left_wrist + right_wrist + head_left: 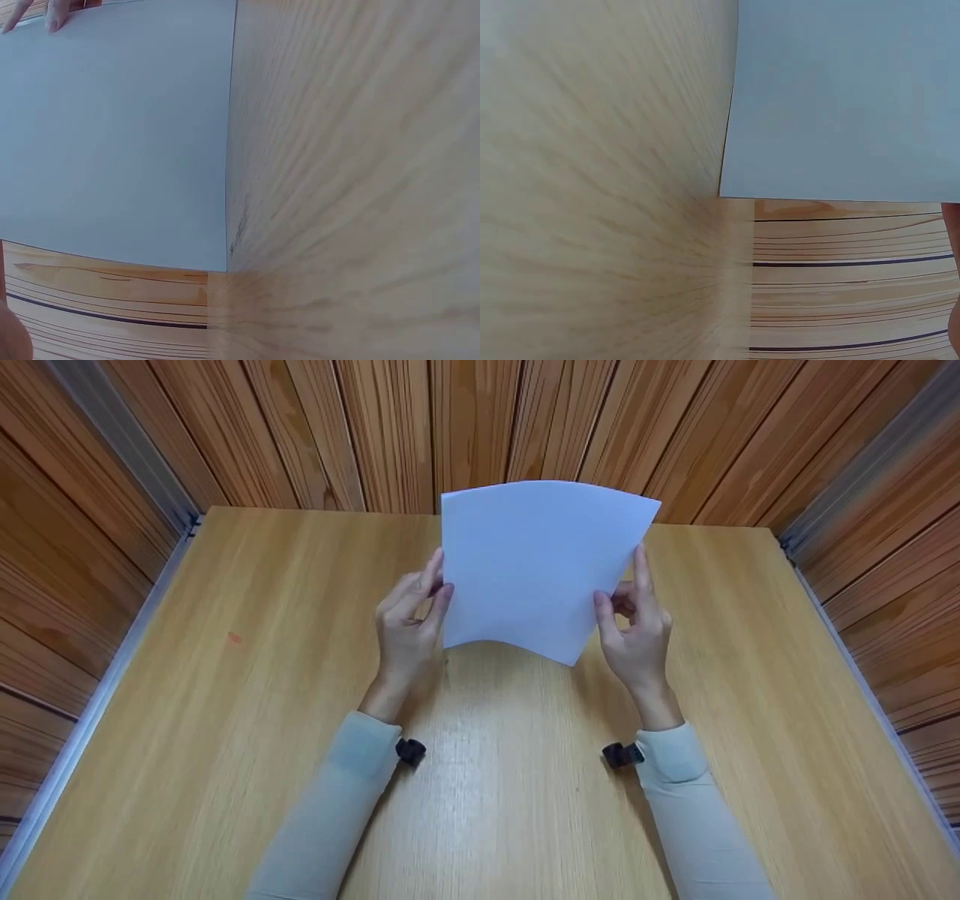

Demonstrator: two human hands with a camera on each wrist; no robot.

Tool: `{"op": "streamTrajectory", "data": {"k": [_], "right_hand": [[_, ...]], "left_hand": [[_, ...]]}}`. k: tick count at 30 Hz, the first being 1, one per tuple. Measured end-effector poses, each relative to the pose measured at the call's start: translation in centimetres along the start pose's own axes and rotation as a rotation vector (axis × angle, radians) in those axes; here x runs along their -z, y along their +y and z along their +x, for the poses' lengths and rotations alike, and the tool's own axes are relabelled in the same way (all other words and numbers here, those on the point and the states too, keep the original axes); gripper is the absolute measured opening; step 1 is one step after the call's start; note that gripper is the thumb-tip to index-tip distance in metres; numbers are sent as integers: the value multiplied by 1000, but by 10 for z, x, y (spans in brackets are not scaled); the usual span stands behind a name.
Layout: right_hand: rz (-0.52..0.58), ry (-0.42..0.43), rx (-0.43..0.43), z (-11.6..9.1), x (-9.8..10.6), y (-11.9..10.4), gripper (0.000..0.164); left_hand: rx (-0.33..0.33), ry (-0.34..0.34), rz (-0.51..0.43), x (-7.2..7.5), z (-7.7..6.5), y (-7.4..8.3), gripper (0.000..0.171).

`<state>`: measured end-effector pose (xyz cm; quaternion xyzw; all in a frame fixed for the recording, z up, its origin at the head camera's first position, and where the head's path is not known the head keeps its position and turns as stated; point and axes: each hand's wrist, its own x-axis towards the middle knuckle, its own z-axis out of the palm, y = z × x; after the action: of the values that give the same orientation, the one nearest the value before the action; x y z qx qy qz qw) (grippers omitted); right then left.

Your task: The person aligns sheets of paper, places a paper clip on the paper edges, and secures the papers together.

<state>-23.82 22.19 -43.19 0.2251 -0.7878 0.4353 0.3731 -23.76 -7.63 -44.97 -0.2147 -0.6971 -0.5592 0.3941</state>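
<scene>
A white sheet of paper (536, 570) is held up over the table, bowed so that its middle arches. My left hand (409, 615) pinches its left edge, thumb in front and fingers behind. On the opposite edge, the thumb and fingers of my right hand (637, 622) grip the sheet, one finger pointing up along it. In the left wrist view the paper (120, 135) fills the upper left, with fingertips of the other hand at its far edge. The right wrist view shows the sheet's lower corner (840, 105) close over the tabletop.
The wooden table (487, 780) spreads beneath both forearms. Wood-plank walls (480, 427) stand behind it and on both sides, with metal rails at the corners. A small reddish mark (235, 637) lies on the table at left. Each wrist wears a small black camera (411, 751).
</scene>
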Motion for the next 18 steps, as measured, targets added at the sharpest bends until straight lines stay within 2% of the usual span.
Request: {"op": "streamTrajectory", "data": {"k": [18], "right_hand": [[18, -11, 32, -5, -2, 8, 69]], "left_hand": [[0, 12, -8, 0, 1, 1, 42]]}}
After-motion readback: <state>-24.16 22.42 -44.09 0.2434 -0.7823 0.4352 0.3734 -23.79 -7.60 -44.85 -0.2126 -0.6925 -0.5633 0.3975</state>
